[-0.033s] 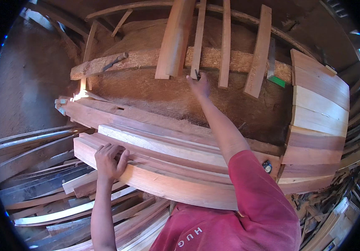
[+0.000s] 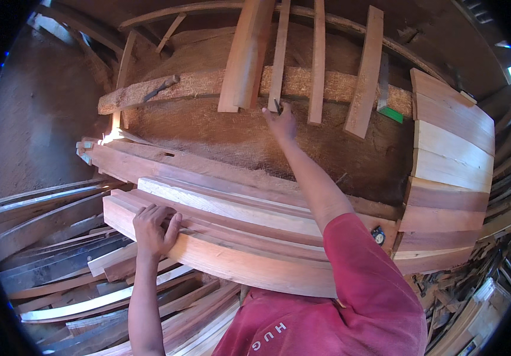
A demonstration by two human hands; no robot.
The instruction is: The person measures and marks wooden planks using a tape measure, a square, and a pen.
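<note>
The workshop floor lies brown under sawdust, and a rough beam crosses it. Over this beam lies a narrow strip, slim, straight and pale pinkish-brown, with its near end jutting past the beam toward the person. At that end, just on the near side of the beam, the right hand pinches a small dark slim tool, too small to identify; the tool looks to touch the strip. The left hand rests well to the near side of the beam, on a thick squared timber, its fingers bent over the top and its thumb apart; whether it grips firmly I cannot tell. This timber is smooth, light orange on its front face and pinker above. Also lying across the beam are a broad reddish plank left of the strip, and a second strip and a wider board to its right. A tool with a green part sits near the beam's right end, and a wooden-handled tool lies on its left part.
</note>
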